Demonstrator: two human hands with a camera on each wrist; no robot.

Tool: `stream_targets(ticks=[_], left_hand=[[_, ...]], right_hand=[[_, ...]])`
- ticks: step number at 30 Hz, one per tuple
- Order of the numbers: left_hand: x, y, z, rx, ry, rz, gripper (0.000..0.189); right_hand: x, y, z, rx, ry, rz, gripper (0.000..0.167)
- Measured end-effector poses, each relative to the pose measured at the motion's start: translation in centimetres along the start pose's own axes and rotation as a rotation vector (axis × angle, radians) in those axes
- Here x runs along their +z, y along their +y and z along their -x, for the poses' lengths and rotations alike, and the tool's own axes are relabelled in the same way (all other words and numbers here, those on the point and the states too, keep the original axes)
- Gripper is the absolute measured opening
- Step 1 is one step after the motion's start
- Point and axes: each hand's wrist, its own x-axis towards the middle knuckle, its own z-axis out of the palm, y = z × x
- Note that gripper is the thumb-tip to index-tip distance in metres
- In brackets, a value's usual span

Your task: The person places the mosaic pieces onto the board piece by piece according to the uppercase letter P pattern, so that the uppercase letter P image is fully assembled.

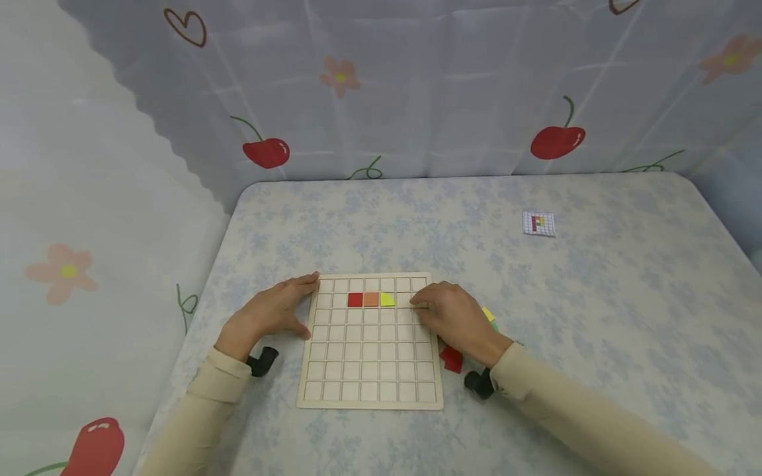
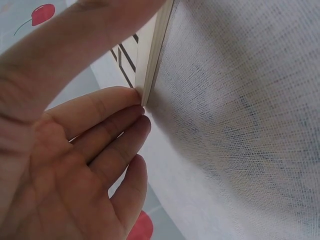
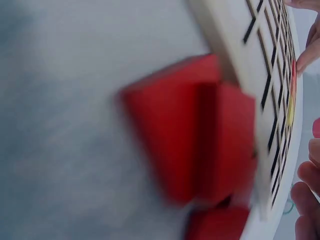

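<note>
A pale wooden board (image 1: 370, 391) with a square grid lies on the table. Near its top, a red tile (image 1: 355, 300), an orange tile (image 1: 371, 299) and a yellow tile (image 1: 387, 300) with a rounded corner sit side by side. My left hand (image 1: 270, 311) touches the board's left edge, its fingers at the upper corner and the thumb lower down. Over the right edge hovers my right hand (image 1: 455, 317), fingers loosely bent, with nothing visible between them. Under its wrist, red pieces (image 3: 185, 135) lie by the board, beside a yellow piece (image 1: 489, 313) and a partly hidden green piece (image 1: 495, 325).
A small card (image 1: 538, 223) with a coloured grid pattern lies at the back right of the table (image 1: 625, 277). Black wrist-worn devices (image 1: 263, 362) show at both wrists. A curtain (image 1: 417, 86) printed with cherries and flowers hangs behind the table.
</note>
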Motion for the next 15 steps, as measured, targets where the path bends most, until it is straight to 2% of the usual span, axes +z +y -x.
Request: stream_targets(ticks=[7,15], left_hand=[[0.0,0.1,-0.2,-0.003,-0.004,0.017,0.101],[-0.1,0.1,-0.1,0.014,-0.004,0.004,0.102]], right_hand=[[-1.4,2.3,3.5,0.035,0.017,0.03,0.018],[-2.4,4.3,6.5,-0.047,0.021,0.005,0.028]])
